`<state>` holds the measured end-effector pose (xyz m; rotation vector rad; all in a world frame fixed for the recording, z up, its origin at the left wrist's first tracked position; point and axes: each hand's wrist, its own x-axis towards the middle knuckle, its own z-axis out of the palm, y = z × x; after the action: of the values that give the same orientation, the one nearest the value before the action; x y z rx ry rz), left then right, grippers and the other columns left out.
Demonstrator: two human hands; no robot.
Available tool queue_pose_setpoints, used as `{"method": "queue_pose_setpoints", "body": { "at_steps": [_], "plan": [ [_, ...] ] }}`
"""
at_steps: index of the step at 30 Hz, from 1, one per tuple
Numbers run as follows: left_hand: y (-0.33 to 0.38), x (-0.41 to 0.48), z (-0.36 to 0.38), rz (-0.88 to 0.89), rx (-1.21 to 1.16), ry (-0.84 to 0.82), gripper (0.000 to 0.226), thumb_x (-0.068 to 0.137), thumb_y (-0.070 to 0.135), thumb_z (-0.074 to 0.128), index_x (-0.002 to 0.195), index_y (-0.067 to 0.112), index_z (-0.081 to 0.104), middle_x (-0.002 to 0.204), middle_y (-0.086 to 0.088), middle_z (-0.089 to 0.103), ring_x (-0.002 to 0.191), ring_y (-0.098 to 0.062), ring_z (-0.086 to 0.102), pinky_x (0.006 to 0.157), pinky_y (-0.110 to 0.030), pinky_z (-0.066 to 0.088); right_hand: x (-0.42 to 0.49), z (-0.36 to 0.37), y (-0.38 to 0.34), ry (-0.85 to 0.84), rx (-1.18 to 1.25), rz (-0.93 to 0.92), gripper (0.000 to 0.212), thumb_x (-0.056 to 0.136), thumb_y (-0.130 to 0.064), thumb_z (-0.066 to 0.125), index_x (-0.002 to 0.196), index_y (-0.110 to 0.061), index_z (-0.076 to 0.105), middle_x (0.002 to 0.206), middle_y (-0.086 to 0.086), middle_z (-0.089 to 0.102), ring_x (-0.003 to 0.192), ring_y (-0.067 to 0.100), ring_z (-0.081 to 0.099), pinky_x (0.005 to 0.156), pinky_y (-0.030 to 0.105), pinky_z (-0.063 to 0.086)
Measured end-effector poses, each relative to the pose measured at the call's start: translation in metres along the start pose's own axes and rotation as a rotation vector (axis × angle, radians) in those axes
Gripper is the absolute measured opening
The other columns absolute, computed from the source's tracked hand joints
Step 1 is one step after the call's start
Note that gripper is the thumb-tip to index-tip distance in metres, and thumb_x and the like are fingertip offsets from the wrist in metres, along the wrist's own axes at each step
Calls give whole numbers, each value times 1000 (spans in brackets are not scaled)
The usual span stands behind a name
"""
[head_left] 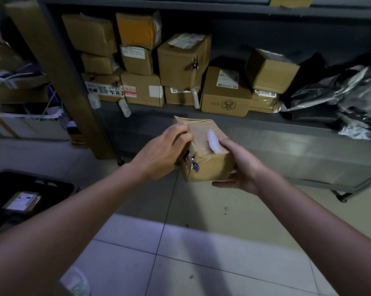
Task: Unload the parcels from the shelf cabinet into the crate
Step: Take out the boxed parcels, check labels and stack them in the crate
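Observation:
I hold a small brown cardboard parcel (203, 161) in the air in front of the grey shelf cabinet (308, 122). My left hand (163, 150) grips its left side near the top, and a metal clip with a white tag hangs there. My right hand (238, 165) cups the right side and bottom, fingers curled under it. Several more cardboard parcels (182, 60) are stacked on the shelf behind. The dark crate (58, 185) sits on the floor at the lower left, with one labelled parcel (22, 201) inside.
Black and grey plastic mail bags (340, 97) lie heaped on the shelf's right end. A tall cardboard sheet (52, 67) leans against the shelf post at left, with cluttered boxes (20, 120) beyond it. Pale tiled floor (201, 253) spreads below my arms.

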<state>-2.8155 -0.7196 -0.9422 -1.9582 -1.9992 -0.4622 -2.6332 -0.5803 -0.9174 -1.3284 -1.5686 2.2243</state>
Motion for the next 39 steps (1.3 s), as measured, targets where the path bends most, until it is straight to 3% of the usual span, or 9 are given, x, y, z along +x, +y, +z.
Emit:
{"method": "queue_pose_setpoints", "body": {
  "at_steps": [6, 9, 12, 17, 20, 24, 29, 35, 39],
  "plan": [
    [-1, -5, 0, -65, 64, -63, 81, 70, 20, 85, 138, 12, 41, 147, -17, 30, 132, -37, 43, 91, -45, 55, 6, -2, 7, 51, -16, -46, 36, 81, -48, 73, 109, -27, 67, 116, 7, 65, 102, 29, 65, 73, 47, 62],
    [-6, -10, -6, -318, -19, -10, 72, 87, 15, 71, 147, 25, 33, 154, -4, 27, 131, -24, 45, 92, -39, 53, 9, -9, 12, 104, -125, -146, 44, 83, -37, 74, 122, -25, 58, 115, 3, 63, 98, 23, 64, 80, 46, 61],
    [-11, -6, -11, -734, -357, -29, 55, 95, 26, 63, 143, 32, 37, 138, 4, 48, 113, -11, 55, 86, -31, 51, 11, -14, 17, 100, -202, -256, 65, 79, -25, 79, 135, -30, 46, 117, 2, 61, 99, 21, 62, 78, 37, 57],
    [-8, 5, -15, -1214, -1111, -222, 48, 95, 57, 52, 134, 29, 48, 122, -8, 65, 93, -22, 72, 71, -37, 61, 13, -8, 29, 133, -638, -590, 94, 70, -20, 85, 146, -36, 33, 130, -5, 33, 120, 15, 41, 102, 38, 49],
    [-11, 5, -17, -1390, -1334, -202, 55, 91, 66, 49, 131, 28, 48, 113, -17, 68, 90, -33, 74, 71, -42, 59, 7, -7, 36, 145, -1024, -907, 101, 69, -27, 83, 150, -36, 25, 133, -5, 28, 122, 16, 33, 101, 34, 44],
    [-19, 1, -15, -1439, -1362, -362, 70, 83, 72, 56, 126, 16, 56, 111, -18, 66, 96, -35, 68, 80, -45, 56, 15, -8, 46, 183, -1379, -1269, 115, 55, -21, 88, 151, -26, 27, 136, 13, 37, 119, 33, 42, 91, 48, 53],
    [-8, 4, -14, -1406, -1258, -530, 56, 81, 67, 61, 96, 14, 73, 73, -7, 70, 72, -23, 66, 69, -33, 55, 19, -10, 48, 153, -1527, -1463, 113, 54, -20, 88, 152, -21, 31, 138, 12, 40, 123, 38, 46, 104, 56, 42],
    [-7, 1, -9, -1375, -1252, -334, 28, 89, 42, 65, 107, 21, 69, 83, -5, 74, 79, -22, 69, 67, -32, 56, 24, -14, 53, 118, -1485, -1295, 110, 68, -45, 85, 155, -26, 21, 155, 8, 33, 145, 33, 29, 110, 56, 38],
    [-17, -4, -7, -1309, -1231, -193, 31, 86, 36, 71, 113, 24, 63, 95, -6, 77, 86, -25, 73, 79, -40, 57, 17, -17, 49, 170, -1118, -999, 106, 73, -70, 67, 157, -33, 14, 164, -5, 12, 151, 16, 12, 121, 41, 21]
  ]
}}
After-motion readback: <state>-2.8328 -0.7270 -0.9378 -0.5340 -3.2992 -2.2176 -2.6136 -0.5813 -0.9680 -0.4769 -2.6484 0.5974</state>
